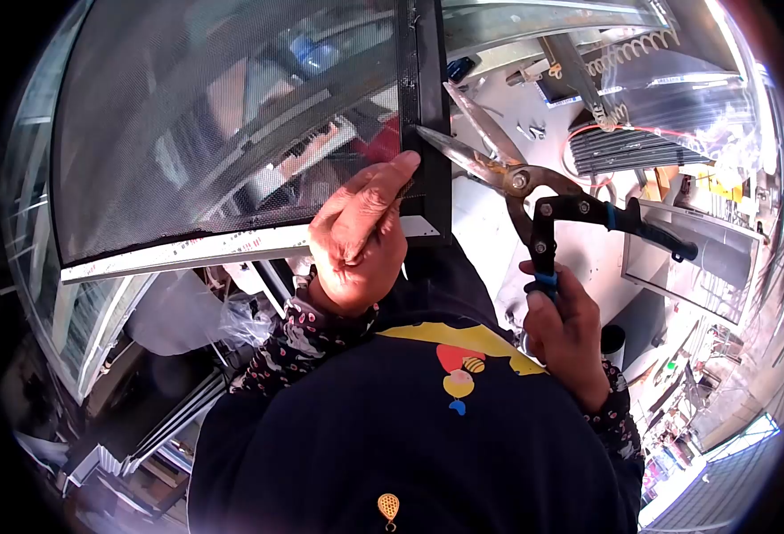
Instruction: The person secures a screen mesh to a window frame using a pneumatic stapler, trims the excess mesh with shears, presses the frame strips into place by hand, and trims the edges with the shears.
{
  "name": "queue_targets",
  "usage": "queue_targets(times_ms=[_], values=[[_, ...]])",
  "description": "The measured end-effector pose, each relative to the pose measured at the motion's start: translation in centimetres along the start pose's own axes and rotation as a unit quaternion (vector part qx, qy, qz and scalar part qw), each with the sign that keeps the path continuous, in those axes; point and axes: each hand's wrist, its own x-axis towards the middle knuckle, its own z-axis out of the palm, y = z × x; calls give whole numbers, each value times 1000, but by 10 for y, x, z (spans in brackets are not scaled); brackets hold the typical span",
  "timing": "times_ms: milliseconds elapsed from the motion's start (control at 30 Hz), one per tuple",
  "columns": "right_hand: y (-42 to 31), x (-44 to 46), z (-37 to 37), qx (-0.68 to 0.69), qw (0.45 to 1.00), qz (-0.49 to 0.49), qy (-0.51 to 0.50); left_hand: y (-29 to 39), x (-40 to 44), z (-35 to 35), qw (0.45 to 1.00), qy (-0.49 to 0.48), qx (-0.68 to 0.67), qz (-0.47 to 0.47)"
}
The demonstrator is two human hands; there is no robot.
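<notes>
My right hand [565,329] is wrapped round one blue-and-black handle of a pair of tin snips [518,181]. The other handle sticks out freely to the right. The blades are spread, and the lower blade's tip lies against or just over the dark frame bar [432,116]. My left hand [361,236] is closed at the corner of a framed black mesh screen [187,133], fingers pressed together beside the bar. Whatever these fingers pinch is hidden. Along the screen's near edge runs a pale strip with red marks [187,255].
Coiled air hose [632,52] hangs at the upper right, above stacked dark profiles [632,147]. Another framed panel [694,258] leans at the right. Clear plastic [178,316] and long bars [182,409] lie at lower left. Several small metal pieces [532,131] rest on the pale surface.
</notes>
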Motion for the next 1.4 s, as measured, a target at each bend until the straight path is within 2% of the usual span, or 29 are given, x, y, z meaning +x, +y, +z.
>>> queue_targets(times_ms=[133, 267, 467, 533, 600, 967, 1033, 1100, 1167, 1333, 1400], values=[[-11, -2, -11, 62, 995, 48, -60, -2, 0, -1, 1000, 1, -18, -8], [-18, -1, -8, 58, 997, 44, -24, -3, 0, 0, 1000, -3, -26, 8], [-18, -2, -11, 41, 998, 39, -40, 1, 2, -1, 999, -11, -39, -12], [-22, -4, -11, 73, 994, 68, -47, 2, 1, -1, 999, -7, -41, -27], [-22, -3, -10, 76, 994, 54, -48, 0, 0, 0, 999, -4, -44, -32], [-18, 4, -7, 91, 992, 71, -52, -1, 1, 0, 999, -23, -26, 6], [2, 9, -7, 101, 992, 31, -70, -2, 1, 1, 999, -23, -16, 18], [18, 16, 0, 192, 976, 47, -93, -4, 0, 3, 998, -24, -45, 23], [41, 26, 13, 201, 974, -12, -100, -5, 0, 1, 998, -23, -51, 19], [59, 36, 33, 194, 978, -43, -70, -8, -4, -1, 996, -23, -83, 36], [50, 28, 31, 187, 980, -39, -56, -7, -4, -3, 994, -32, -106, 10]])
